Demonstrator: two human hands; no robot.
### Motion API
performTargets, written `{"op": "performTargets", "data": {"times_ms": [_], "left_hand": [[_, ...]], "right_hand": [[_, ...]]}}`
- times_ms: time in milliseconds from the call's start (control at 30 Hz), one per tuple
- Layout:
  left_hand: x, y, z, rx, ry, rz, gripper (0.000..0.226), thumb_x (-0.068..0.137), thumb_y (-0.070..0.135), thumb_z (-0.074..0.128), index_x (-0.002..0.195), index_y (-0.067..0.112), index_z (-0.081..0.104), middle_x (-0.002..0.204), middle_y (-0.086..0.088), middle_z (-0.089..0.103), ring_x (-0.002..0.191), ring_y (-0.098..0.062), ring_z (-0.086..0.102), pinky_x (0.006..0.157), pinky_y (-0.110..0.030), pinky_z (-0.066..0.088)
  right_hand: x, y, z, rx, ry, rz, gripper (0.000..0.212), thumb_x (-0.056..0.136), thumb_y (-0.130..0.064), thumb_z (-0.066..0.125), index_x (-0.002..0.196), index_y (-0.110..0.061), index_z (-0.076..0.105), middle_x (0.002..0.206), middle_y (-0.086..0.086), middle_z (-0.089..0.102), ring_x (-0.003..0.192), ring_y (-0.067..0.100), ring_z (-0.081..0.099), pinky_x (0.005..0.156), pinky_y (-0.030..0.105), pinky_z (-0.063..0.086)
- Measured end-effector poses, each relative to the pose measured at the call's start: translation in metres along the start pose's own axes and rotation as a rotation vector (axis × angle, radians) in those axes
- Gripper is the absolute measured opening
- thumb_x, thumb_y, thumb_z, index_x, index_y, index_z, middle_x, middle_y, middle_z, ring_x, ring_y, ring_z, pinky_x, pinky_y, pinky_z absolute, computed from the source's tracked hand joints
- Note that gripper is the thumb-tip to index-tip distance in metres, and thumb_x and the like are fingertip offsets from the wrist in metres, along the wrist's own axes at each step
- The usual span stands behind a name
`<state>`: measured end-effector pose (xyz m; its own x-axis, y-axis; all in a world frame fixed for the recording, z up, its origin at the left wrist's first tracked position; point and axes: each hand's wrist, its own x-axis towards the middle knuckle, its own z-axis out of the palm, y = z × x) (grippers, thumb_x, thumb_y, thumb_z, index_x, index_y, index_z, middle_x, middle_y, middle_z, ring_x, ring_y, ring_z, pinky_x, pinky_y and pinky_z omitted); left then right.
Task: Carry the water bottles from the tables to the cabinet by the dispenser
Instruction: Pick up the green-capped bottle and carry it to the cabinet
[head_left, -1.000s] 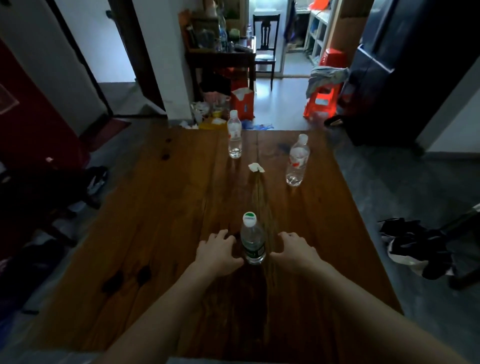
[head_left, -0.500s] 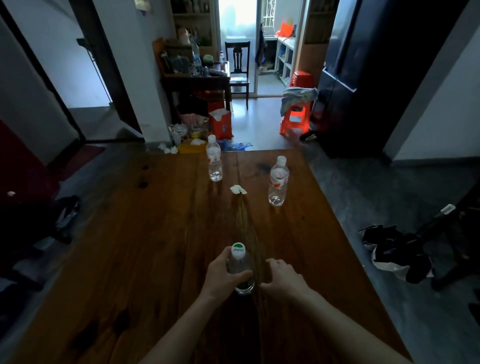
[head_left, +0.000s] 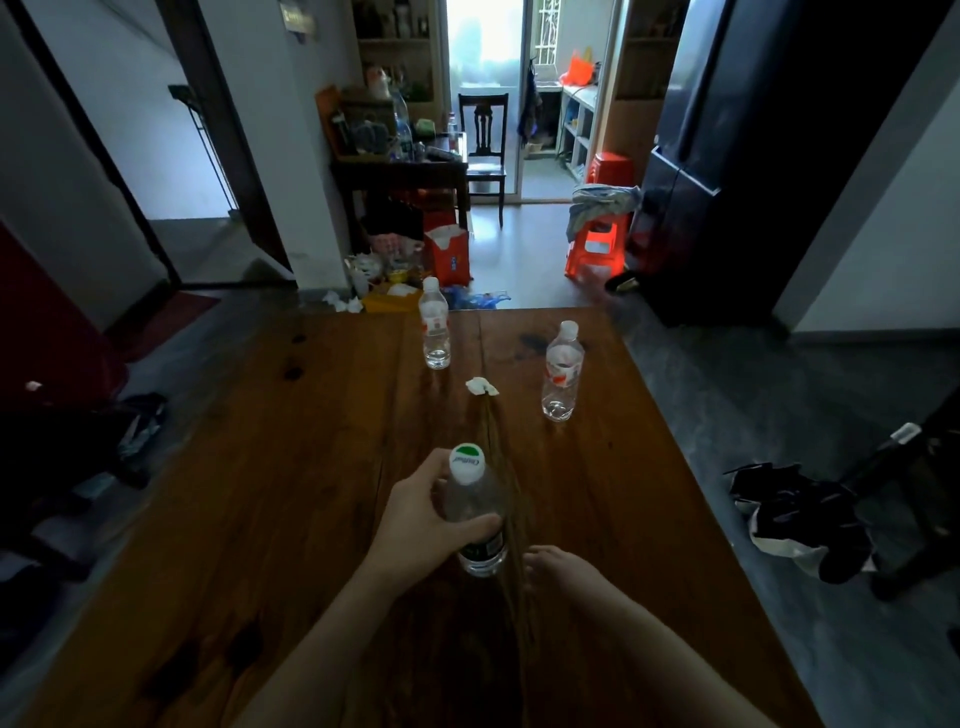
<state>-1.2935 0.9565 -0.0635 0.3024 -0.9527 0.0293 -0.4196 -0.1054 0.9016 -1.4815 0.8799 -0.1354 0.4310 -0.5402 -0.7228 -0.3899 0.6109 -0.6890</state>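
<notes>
My left hand is wrapped around a clear water bottle with a green-and-white cap, lifted slightly off the wooden table. My right hand rests low beside the bottle's base, fingers loosely curled, holding nothing. Two more clear bottles with red labels stand at the table's far end: one near the middle and one to its right. Between them lies a small crumpled white paper.
Beyond the table is a cluttered floor with an orange bag, an orange stool draped with cloth, a dark side table and a chair. A tall dark cabinet stands at right. Dark clothing lies on the floor at right.
My left hand closed around the nearest bottle and raised it toward me. My right hand drew back from the bottle. The view has tilted upward.
</notes>
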Motion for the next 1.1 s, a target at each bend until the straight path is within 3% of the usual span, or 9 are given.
{"op": "performTargets", "data": {"times_ms": [100,200,433,667,933,1100], "left_hand": [[-0.005,0.021,-0.016,0.01,-0.002,0.077,0.055,0.073,0.029,0.087,0.108,0.053,0.051,0.109,0.044,0.059,0.106,0.018,0.055,0.082,-0.011,0.051],[-0.012,0.036,-0.026,0.026,-0.024,0.134,0.055,0.075,0.029,0.086,0.11,0.052,0.052,0.112,0.047,0.058,0.107,0.017,0.056,0.088,-0.014,0.051],[-0.016,0.044,-0.034,0.039,-0.023,0.205,0.056,0.073,0.03,0.088,0.115,0.048,0.055,0.118,0.03,0.064,0.108,0.004,0.062,0.09,-0.015,0.053],[-0.02,0.044,-0.043,0.046,-0.005,0.226,0.054,0.072,0.032,0.087,0.112,0.048,0.055,0.116,0.033,0.064,0.105,0.006,0.062,0.087,-0.01,0.05],[-0.031,0.037,-0.058,0.029,0.029,0.207,0.055,0.074,0.028,0.088,0.113,0.048,0.054,0.116,0.038,0.061,0.106,0.009,0.061,0.087,-0.009,0.05],[-0.036,0.039,-0.069,0.034,0.086,0.164,0.053,0.073,0.035,0.085,0.116,0.046,0.056,0.117,0.03,0.065,0.106,0.003,0.063,0.088,-0.02,0.054]], "right_hand": [[-0.01,0.002,0.003,0.395,-0.1,0.097,0.046,0.101,-0.032,0.05,0.14,-0.008,0.048,0.138,0.02,0.055,0.121,0.034,0.057,0.093,0.047,0.051],[-0.017,0.0,0.006,0.532,-0.215,0.096,0.049,0.1,-0.039,0.045,0.135,-0.006,0.053,0.128,0.023,0.065,0.119,0.036,0.06,0.091,0.05,0.052],[-0.023,-0.011,0.021,0.545,-0.324,0.076,0.057,0.099,-0.045,0.04,0.134,-0.002,0.055,0.126,0.022,0.066,0.115,0.035,0.062,0.095,0.047,0.049],[-0.03,-0.016,0.028,0.486,-0.346,0.08,0.056,0.1,-0.043,0.039,0.135,-0.003,0.054,0.129,0.022,0.065,0.119,0.033,0.063,0.098,0.046,0.047],[-0.034,-0.031,0.037,0.431,-0.326,0.072,0.061,0.097,-0.046,0.043,0.134,0.001,0.054,0.127,0.026,0.064,0.114,0.035,0.062,0.087,0.039,0.051],[-0.032,-0.037,0.048,0.4,-0.343,0.094,0.06,0.098,-0.047,0.04,0.135,-0.001,0.055,0.129,0.024,0.064,0.121,0.034,0.058,0.089,0.039,0.05]]}}
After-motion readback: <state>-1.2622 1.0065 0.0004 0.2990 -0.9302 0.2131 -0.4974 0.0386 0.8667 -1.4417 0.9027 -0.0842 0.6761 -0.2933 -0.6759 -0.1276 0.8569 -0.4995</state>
